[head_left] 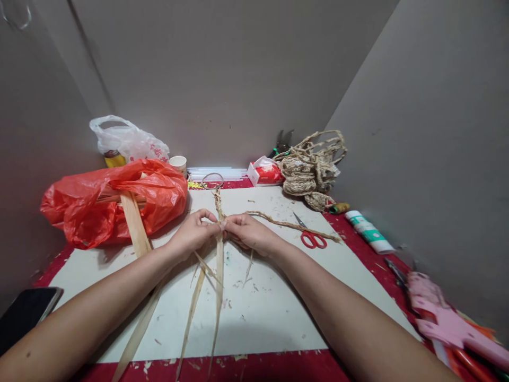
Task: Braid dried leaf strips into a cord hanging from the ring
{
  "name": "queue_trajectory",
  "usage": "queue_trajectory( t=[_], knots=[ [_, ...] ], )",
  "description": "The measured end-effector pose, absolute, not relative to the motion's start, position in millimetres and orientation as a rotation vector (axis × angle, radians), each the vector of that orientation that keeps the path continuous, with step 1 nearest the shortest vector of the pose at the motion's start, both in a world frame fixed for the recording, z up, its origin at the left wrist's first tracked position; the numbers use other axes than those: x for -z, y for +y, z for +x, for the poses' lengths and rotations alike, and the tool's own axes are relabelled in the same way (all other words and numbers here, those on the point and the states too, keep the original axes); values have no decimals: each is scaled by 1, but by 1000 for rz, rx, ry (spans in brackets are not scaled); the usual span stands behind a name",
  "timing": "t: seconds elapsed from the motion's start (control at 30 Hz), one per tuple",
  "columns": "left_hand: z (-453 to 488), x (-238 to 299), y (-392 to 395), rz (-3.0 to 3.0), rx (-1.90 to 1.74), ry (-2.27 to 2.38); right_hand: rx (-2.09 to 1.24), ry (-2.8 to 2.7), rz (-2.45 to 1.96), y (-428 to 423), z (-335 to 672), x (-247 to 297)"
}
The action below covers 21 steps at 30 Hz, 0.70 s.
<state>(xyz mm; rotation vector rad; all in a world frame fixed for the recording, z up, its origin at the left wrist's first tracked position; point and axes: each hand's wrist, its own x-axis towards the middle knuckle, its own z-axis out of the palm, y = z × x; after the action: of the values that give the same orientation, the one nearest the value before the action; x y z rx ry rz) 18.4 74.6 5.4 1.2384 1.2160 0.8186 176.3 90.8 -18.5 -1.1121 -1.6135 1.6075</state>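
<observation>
A braid of dry straw-coloured strips (218, 202) hangs from a thin metal ring (213, 181) on the white board. At the braid's lower end, my left hand (195, 231) pinches the strips from the left. Facing it, my right hand (249, 232) pinches the same spot, the fingertips of both nearly touching. Loose strip ends (219, 286) trail from my fingers toward the near edge. A finished cord (294, 225) lies to the right, across red-handled scissors (313, 239). What sits exactly between the fingertips is partly hidden.
Left stands a red plastic bag (167, 196) with a wide strip (135, 228) sticking out. Bundled braided cord (300, 175), a tissue pack (265, 172) and a paper cup (178, 163) line the back. A pink glue gun (445, 318) lies right, a phone (27, 313) left.
</observation>
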Motion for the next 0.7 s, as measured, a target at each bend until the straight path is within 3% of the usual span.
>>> queue_trajectory(
  t=[0.33,0.7],
  knots=[
    [14,-8,82,1110,-728,1088,-1415,-1580,-1300,86,170,14],
    [29,-5,63,1149,-765,1062,-1974,-1191,-1053,81,170,7]
  ],
)
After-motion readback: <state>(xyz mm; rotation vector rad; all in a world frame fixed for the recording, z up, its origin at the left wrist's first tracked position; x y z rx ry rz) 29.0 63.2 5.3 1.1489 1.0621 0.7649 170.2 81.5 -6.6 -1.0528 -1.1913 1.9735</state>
